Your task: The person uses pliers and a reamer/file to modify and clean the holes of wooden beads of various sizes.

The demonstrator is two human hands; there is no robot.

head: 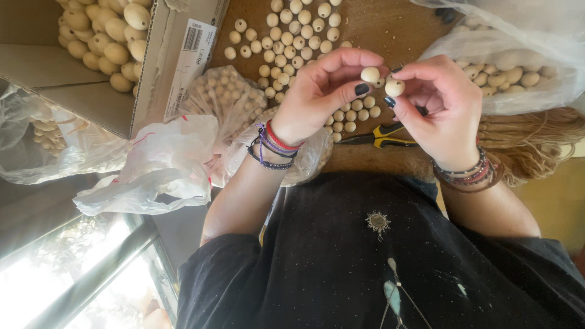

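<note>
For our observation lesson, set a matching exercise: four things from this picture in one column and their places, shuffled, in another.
Things:
1. cardboard box
2. yellow-handled cutters
3. upper bead
4. fibre bundle

Places:
a. in the left hand fingers
b. top left corner
c. right edge, past the right hand holding the lower bead
d. on the table beneath the hands

Pairs: 1-b, 2-d, 3-a, 4-c.

A cardboard box (152, 67) of oval beads (103, 36), yellow-handled pliers (381, 135) and plastic bags (158, 164) lie nearby.
</note>
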